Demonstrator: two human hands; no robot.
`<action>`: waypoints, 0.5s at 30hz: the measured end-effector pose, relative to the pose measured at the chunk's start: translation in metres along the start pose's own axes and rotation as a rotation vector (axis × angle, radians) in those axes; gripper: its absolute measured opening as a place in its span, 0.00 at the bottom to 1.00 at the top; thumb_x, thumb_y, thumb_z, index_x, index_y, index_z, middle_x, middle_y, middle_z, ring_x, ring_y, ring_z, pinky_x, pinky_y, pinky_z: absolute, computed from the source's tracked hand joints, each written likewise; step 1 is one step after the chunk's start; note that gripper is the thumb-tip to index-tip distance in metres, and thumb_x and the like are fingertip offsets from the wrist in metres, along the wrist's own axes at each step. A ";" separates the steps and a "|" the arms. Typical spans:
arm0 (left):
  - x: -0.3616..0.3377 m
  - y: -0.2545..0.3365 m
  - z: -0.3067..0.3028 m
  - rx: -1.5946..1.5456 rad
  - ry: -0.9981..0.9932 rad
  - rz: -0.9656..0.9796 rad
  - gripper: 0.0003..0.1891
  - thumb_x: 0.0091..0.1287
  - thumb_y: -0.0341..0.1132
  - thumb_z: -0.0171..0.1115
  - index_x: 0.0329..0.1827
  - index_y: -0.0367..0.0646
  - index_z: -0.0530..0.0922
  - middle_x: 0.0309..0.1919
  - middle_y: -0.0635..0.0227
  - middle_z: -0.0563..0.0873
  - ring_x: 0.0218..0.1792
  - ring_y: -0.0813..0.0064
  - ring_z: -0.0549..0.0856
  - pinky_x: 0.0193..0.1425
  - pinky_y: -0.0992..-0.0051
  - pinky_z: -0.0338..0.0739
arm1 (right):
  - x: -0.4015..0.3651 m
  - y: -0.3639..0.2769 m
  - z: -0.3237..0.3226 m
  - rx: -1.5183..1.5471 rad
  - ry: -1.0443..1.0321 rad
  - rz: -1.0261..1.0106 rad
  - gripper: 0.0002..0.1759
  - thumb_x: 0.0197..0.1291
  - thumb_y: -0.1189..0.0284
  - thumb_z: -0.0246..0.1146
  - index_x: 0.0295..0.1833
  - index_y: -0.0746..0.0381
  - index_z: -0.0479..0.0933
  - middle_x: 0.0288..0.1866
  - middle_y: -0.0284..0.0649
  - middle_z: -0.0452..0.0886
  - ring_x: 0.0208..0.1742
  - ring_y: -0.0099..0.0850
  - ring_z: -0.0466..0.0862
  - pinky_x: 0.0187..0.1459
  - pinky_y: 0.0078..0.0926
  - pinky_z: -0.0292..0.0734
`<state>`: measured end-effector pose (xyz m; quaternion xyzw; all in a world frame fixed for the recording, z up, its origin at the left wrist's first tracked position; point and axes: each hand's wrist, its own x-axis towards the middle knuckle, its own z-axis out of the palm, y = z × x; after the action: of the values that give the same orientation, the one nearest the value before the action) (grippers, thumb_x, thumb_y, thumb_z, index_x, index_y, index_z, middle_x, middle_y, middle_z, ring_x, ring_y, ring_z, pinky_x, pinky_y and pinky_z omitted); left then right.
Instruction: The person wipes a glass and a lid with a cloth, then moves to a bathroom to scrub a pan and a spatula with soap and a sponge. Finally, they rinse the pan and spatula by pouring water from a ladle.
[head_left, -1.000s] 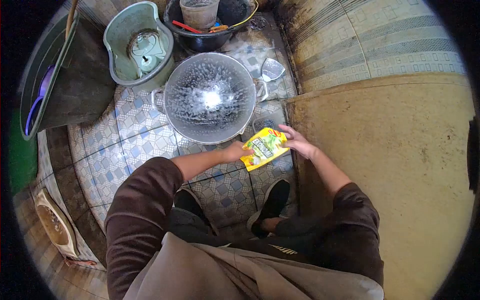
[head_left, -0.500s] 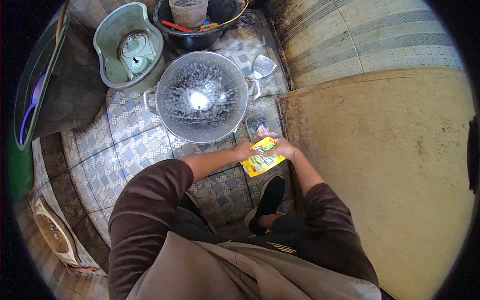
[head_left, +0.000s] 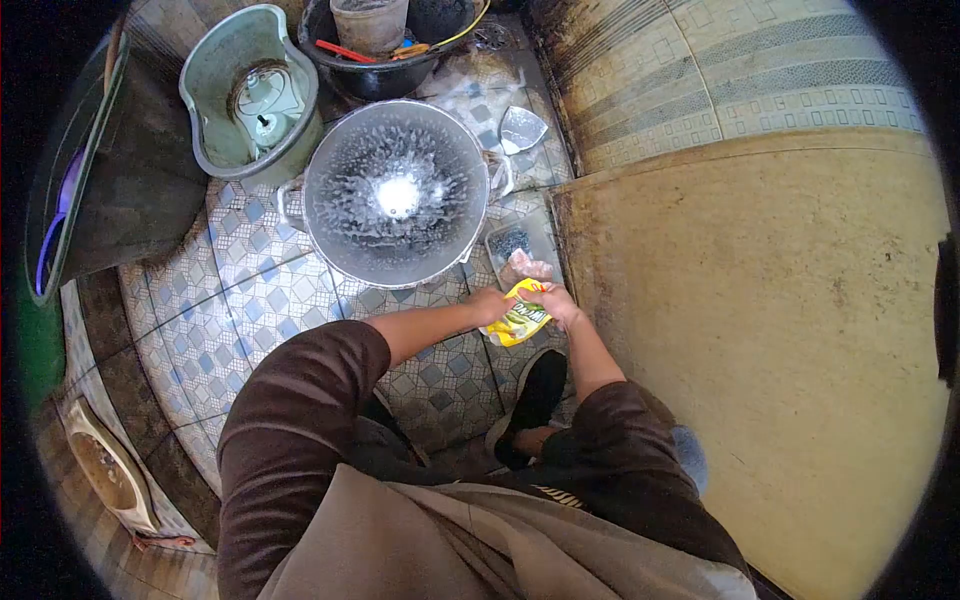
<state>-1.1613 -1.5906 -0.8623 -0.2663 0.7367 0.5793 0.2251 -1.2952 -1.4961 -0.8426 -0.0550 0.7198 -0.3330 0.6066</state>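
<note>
A yellow refill pouch (head_left: 519, 322) with green print is held tilted between both hands, low over the tiled floor. My left hand (head_left: 488, 306) grips its left edge, and my right hand (head_left: 556, 301) is closed on its upper right side. Just beyond the pouch, a crumpled pinkish plastic piece (head_left: 530, 265) rests by a clear rectangular container (head_left: 512, 239) that holds something dark. To the left of that container sits a large metal pot (head_left: 350, 240), its inside streaked with whitish foam.
A green-grey tub (head_left: 206, 150) and a black basin (head_left: 370, 80) with tools and a bucket stand at the back. A dark bin (head_left: 140, 200) is at left. A triangular scoop (head_left: 523, 130) lies near the wall. The beige panel (head_left: 760, 330) borders the right side.
The pouch has turned a little and more of it is covered by my right hand, which has moved slightly left. The view has shifted slightly.
</note>
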 end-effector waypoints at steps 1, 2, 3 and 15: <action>-0.001 0.000 -0.001 -0.020 -0.030 -0.008 0.23 0.59 0.51 0.43 0.37 0.42 0.77 0.37 0.53 0.78 0.40 0.58 0.77 0.45 0.65 0.69 | 0.001 0.000 0.000 0.000 -0.002 0.001 0.12 0.47 0.68 0.63 0.35 0.65 0.75 0.30 0.35 0.79 0.27 0.23 0.78 0.30 0.19 0.72; -0.001 0.000 -0.001 -0.021 -0.031 -0.011 0.23 0.59 0.51 0.43 0.37 0.42 0.77 0.37 0.53 0.78 0.40 0.58 0.77 0.45 0.65 0.69 | 0.002 0.000 0.000 -0.018 0.040 0.023 0.12 0.48 0.67 0.62 0.35 0.65 0.75 0.29 0.35 0.79 0.27 0.23 0.78 0.29 0.19 0.72; 0.000 -0.001 0.000 -0.036 -0.032 -0.010 0.22 0.59 0.51 0.43 0.37 0.41 0.77 0.36 0.53 0.78 0.39 0.58 0.78 0.45 0.66 0.70 | 0.003 0.000 -0.001 -0.036 0.082 0.044 0.13 0.49 0.65 0.61 0.34 0.65 0.75 0.29 0.35 0.79 0.26 0.23 0.78 0.28 0.19 0.72; 0.008 -0.023 0.018 -0.051 -0.032 -0.013 0.23 0.58 0.50 0.45 0.38 0.36 0.75 0.36 0.52 0.78 0.39 0.58 0.77 0.44 0.66 0.69 | 0.011 0.009 -0.030 -0.449 -0.110 0.041 0.21 0.42 0.62 0.66 0.37 0.67 0.75 0.29 0.36 0.78 0.25 0.23 0.77 0.28 0.20 0.72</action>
<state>-1.1519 -1.5783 -0.8882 -0.2674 0.7163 0.6008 0.2335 -1.3222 -1.4824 -0.8553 -0.1923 0.7426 -0.1486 0.6241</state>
